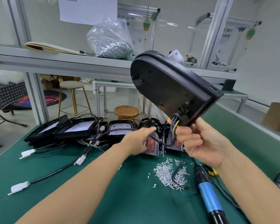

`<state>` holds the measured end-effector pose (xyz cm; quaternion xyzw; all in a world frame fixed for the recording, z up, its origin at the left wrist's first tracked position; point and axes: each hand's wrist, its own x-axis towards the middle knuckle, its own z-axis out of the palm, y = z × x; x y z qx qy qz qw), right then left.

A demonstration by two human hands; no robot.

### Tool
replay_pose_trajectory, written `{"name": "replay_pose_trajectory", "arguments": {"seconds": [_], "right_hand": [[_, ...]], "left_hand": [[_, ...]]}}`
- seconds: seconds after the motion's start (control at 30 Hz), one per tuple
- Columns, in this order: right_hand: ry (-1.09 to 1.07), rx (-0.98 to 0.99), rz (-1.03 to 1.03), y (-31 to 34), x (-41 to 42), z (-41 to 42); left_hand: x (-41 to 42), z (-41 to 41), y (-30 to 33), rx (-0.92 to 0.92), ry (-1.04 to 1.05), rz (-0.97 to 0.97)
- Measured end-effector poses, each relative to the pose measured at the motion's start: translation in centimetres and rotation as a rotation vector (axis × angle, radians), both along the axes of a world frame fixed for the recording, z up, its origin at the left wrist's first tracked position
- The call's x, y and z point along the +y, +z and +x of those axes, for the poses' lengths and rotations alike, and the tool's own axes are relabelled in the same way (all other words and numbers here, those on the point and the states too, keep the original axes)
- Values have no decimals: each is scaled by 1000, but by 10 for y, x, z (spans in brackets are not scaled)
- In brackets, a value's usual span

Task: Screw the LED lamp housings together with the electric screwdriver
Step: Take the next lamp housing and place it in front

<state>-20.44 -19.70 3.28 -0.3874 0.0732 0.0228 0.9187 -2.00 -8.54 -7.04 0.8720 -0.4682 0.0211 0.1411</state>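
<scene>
Holding a black lamp housing (166,84) up at centre right of the frame, the right hand (199,143) has its fingers curled round the lower end where the coloured wires (174,125) come out. Left hand (139,139) reaches mid-frame toward the housings (81,126) lying on the green worktop (103,183), fingers relaxed, gripping nothing. Electric screwdriver (207,189) lies lower right beside loose screws (166,173).

No text is readable; the white paper sheet (87,10) hanging above the shelf shows only a blurred code.
</scene>
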Motion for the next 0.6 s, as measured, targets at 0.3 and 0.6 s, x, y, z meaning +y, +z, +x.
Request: {"name": "replay_pose_trajectory", "arguments": {"seconds": [0.3,0.6], "right_hand": [[-175,17,-257,-32,-14,-28],[-294,86,-890,-118,-18,-53]], "left_hand": [[35,-71,-30,-362,-110,-232],[124,-132,-68,-552,-158,-271]]}}
